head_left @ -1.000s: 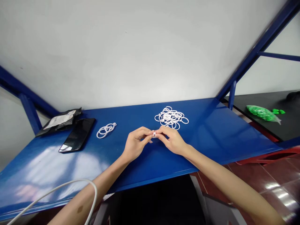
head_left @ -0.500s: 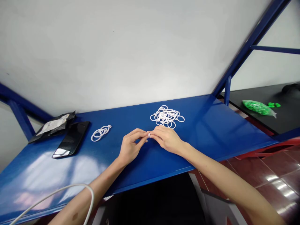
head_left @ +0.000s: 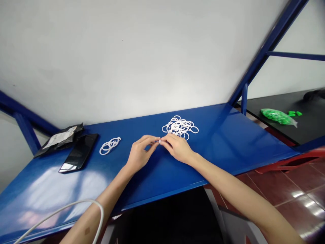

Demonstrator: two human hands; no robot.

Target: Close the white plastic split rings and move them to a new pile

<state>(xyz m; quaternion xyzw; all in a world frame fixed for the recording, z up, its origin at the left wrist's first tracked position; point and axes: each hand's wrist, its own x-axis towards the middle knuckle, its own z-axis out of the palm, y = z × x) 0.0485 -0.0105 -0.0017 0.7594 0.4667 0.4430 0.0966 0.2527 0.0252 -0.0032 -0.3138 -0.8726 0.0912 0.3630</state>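
Observation:
My left hand (head_left: 139, 152) and my right hand (head_left: 177, 147) meet fingertip to fingertip above the blue table. Between them is a small white piece (head_left: 159, 141), pinched by thumb and fingers from both sides; most of it is hidden, so its full shape cannot be made out. Just behind my right hand lies a loose pile of white rings (head_left: 186, 125), some with a tiny eyelet. A smaller group of white rings (head_left: 105, 149) rests to the left of my left hand.
On the left of the blue table (head_left: 223, 145) are a black phone (head_left: 80, 152) and a black plastic package (head_left: 61, 139). A white cable (head_left: 63, 206) loops over my left forearm. Right, a black table (head_left: 286, 134) holds a bag of green pieces (head_left: 276, 116). Blue metal bars flank the table.
Both hands have shifted slightly up and left in view, still pinching the small white piece. The camera has turned a little; the rings lie as before.

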